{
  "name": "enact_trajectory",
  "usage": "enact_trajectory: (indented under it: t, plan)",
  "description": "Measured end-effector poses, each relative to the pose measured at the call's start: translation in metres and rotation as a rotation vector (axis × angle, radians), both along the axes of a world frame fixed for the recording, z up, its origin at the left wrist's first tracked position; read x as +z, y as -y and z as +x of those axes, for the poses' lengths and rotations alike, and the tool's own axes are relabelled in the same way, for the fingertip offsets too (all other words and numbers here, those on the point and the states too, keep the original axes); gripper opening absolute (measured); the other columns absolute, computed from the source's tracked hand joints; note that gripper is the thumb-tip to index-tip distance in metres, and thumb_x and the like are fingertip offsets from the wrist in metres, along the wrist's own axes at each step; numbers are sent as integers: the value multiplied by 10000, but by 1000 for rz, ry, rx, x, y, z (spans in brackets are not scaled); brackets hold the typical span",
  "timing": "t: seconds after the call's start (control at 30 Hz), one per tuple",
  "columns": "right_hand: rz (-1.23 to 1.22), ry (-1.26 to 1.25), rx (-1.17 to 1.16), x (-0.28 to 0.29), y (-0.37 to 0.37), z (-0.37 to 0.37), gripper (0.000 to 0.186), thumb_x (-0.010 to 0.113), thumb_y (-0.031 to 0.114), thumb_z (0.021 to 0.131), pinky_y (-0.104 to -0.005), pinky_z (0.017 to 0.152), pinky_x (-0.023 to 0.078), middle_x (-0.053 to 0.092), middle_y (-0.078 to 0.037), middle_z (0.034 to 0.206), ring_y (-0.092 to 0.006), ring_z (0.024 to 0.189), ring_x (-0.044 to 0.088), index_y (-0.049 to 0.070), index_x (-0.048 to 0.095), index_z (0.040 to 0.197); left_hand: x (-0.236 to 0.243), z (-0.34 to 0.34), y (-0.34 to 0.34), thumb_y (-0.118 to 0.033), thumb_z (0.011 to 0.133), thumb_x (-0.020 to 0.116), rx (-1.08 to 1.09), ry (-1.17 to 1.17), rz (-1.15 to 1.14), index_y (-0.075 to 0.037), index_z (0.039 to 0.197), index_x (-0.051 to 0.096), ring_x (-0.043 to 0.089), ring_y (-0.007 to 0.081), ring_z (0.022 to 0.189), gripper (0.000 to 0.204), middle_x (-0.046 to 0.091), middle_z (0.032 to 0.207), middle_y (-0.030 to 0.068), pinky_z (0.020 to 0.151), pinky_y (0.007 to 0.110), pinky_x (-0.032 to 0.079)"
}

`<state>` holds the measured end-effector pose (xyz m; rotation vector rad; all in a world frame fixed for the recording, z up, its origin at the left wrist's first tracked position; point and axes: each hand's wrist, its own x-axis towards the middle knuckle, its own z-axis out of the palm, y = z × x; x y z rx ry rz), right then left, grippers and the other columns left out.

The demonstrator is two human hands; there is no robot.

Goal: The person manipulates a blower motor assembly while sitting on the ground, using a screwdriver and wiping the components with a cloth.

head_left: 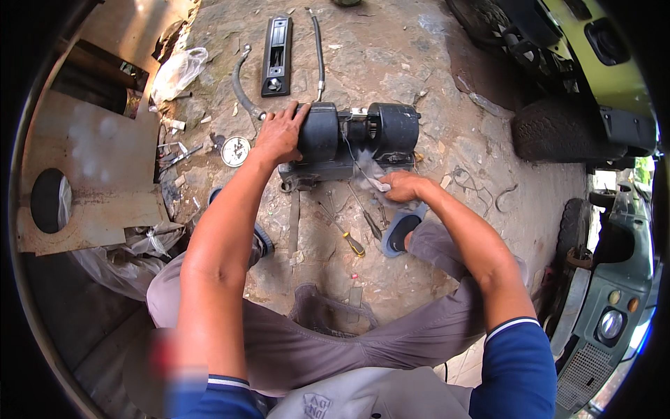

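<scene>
A black twin-drum blower unit (393,124) rests on the rough ground in front of me. My left hand (280,134) grips its left drum from above, fingers bent over the top and thumb on the near side. At the near right edge of the housing, my right hand (403,186) holds a greyish rag (368,167) bunched in closed fingers, against the lower casing. The rag looks smeared by motion. A thin wire hangs down between the two drums. Below the unit lie a yellow-and-black screwdriver (354,244) and a dark-handled tool (373,225), near my right foot.
Beyond the unit lie a black slotted panel (277,56), a grey hose (244,84) and a thin dark hose (318,52). A round white lid (235,151) is left. Rusty sheet metal (98,188) stands farther left, near a plastic bag (180,73). Vehicles with a tyre (558,131) border the right.
</scene>
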<state>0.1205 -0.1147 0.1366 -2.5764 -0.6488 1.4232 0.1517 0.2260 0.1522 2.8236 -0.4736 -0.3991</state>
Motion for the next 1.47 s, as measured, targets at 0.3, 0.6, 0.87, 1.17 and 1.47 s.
enact_trajectory:
  t: [0.3, 0.6, 0.87, 1.17, 1.47]
  plan:
    - [155, 671, -764, 63, 21, -40, 285, 636, 267, 906, -456, 745, 523, 699, -218, 886, -420, 820, 675, 31, 634, 1065, 9, 6, 8, -245, 524, 957, 0, -7, 17, -157, 1561, 250, 438, 351, 1372, 1258, 344, 1563, 175, 1106, 478, 353]
    - [640, 358, -1195, 2, -86, -100, 351, 584, 345, 969, -432, 846, 507, 722, -197, 970, -380, 935, 680, 61, 680, 1153, 1, 15, 2, -272, 496, 959, -8, -9, 34, -151, 1559, 253, 439, 351, 1373, 1282, 357, 1557, 171, 1102, 471, 350]
    - [1173, -635, -1775, -56, -111, -73, 209, 604, 218, 962, -417, 745, 585, 720, -128, 979, -266, 861, 711, 30, 678, 1014, -3, 16, -3, -278, 507, 948, -17, -8, 31, -150, 1560, 247, 434, 362, 1371, 1272, 344, 1570, 158, 1089, 487, 363]
    - [636, 808, -1325, -45, -114, -52, 420, 577, 274, 986, -445, 811, 537, 695, -206, 1131, -396, 945, 690, -5, 561, 1299, 1, 20, 0, -261, 539, 950, -2, -23, 29, -150, 1559, 251, 418, 346, 1395, 1241, 340, 1571, 178, 1130, 480, 326]
    - [133, 569, -755, -84, -116, -23, 837, 593, 146, 851, -489, 864, 563, 151, -223, 1637, -495, 940, 674, 62, 173, 1570, 0, 24, 0, -281, 562, 947, -17, -54, 54, -161, 1567, 231, 395, 334, 1414, 1240, 325, 1581, 170, 1133, 480, 323]
